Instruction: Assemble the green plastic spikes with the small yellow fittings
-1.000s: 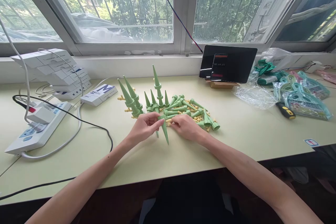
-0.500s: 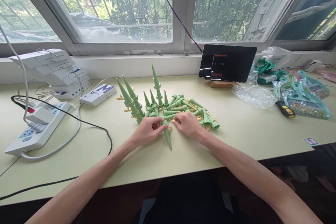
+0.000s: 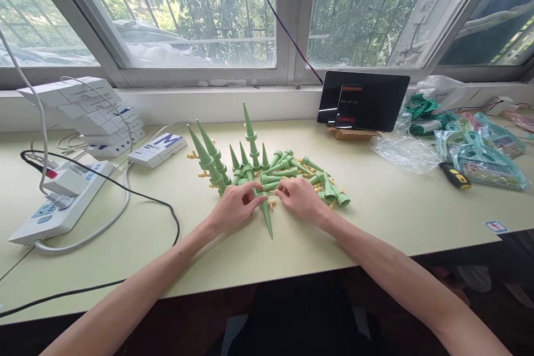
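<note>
My left hand [image 3: 237,203] is closed with thumb and fingers around a green plant watering spike [image 3: 267,219], whose pointed end slants down toward me. Just right of it, a small yellow valve [image 3: 272,205] shows between my hands; whether it is attached to the spike I cannot tell. My right hand [image 3: 303,199] has its fingers pinched close to the spike, and what they hold, if anything, is hidden. Behind my left hand several green spikes [image 3: 205,160] stand joined in stacks with yellow valves sticking out. Beyond my right hand lies a pile of loose spikes and yellow parts [image 3: 287,164].
A power strip [image 3: 62,206] with cables and stacked white boxes [image 3: 104,117] occupy the left. At the back, a phone showing a timer [image 3: 349,105] leans on a dark tablet [image 3: 384,100]. Packaged brush sets [image 3: 479,156] and a yellow-black handle [image 3: 454,176] lie right.
My left index finger has lifted slightly, and my right fingertips have drawn a little away from the spike. The spike itself stays almost in place.
</note>
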Action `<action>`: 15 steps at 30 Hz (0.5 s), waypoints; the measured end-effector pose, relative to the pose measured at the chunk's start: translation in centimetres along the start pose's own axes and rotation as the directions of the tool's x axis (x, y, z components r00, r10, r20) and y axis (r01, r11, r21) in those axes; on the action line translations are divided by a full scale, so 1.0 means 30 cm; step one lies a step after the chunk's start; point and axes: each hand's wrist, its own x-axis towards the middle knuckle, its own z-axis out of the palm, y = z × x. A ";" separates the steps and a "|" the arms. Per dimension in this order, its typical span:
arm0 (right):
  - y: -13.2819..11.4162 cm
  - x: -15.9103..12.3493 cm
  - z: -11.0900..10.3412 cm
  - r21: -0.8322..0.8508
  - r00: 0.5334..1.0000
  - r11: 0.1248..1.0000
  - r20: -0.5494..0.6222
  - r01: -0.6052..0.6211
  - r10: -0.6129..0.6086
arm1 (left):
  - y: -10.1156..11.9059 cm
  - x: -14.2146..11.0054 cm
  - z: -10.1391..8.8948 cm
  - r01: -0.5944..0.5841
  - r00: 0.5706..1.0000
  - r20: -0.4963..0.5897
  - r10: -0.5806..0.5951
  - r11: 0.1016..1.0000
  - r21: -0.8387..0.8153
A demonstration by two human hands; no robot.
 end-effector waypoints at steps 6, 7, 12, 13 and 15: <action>0.000 0.000 0.001 -0.001 1.000 1.000 -0.027 0.004 -0.004 | 0.008 0.005 -0.023 0.024 0.988 -0.151 -0.021 1.000 0.018; 0.001 0.000 0.002 0.000 1.000 1.000 -0.029 0.005 -0.005 | 0.006 0.006 -0.026 0.036 0.985 -0.172 -0.031 0.999 0.024; 0.004 0.002 0.006 0.007 0.999 1.000 -0.037 0.015 -0.015 | -0.009 0.006 -0.021 0.077 0.978 -0.199 -0.068 0.996 0.042; 0.004 0.002 0.006 0.005 0.999 1.000 -0.038 0.014 -0.014 | -0.012 0.005 -0.018 0.076 0.978 -0.198 -0.066 0.996 0.047; 0.005 0.002 0.005 0.003 0.999 1.000 -0.037 0.014 -0.014 | -0.014 0.004 -0.011 0.074 0.979 -0.195 -0.062 0.996 0.053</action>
